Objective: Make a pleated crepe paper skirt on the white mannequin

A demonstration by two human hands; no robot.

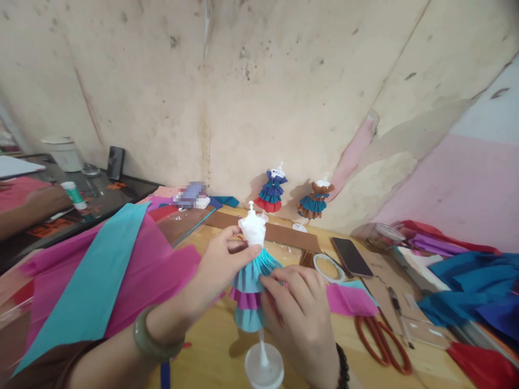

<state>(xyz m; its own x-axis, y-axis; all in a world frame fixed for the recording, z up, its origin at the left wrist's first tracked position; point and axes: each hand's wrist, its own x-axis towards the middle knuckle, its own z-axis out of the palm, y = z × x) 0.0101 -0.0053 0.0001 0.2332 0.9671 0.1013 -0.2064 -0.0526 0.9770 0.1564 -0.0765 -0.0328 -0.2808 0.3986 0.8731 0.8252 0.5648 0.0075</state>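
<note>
The wall is the biggest thing before me, rough cream plaster with stains, a pale pink patch at the right. Below it runs my wooden table, yellowish and smooth. Over its left part spreads a thin, matte magenta sheet, crossed by a long, straight-edged turquoise strip. A rumpled teal bundle is heaped at the far right.

My right hand pinches the turquoise ruffle of the skirt between thumb and fingers, a narrow grip. My left hand holds the white dress form, thumb pressed at its waist and fingers curled behind the bodice. The form stands upright at the front middle of the table on a round base, its gathered skirt in turquoise tiers with a magenta one between.

To the right of my right hand lie scissors with rust-coloured loop handles, and beyond them a flat, glossy phone. Against the wall stand two smaller-looking figures: a blue dress with a red hem and a brown-and-teal dress, both ruffled. Smaller still are a pale, coiled ring and a slim pen.
</note>
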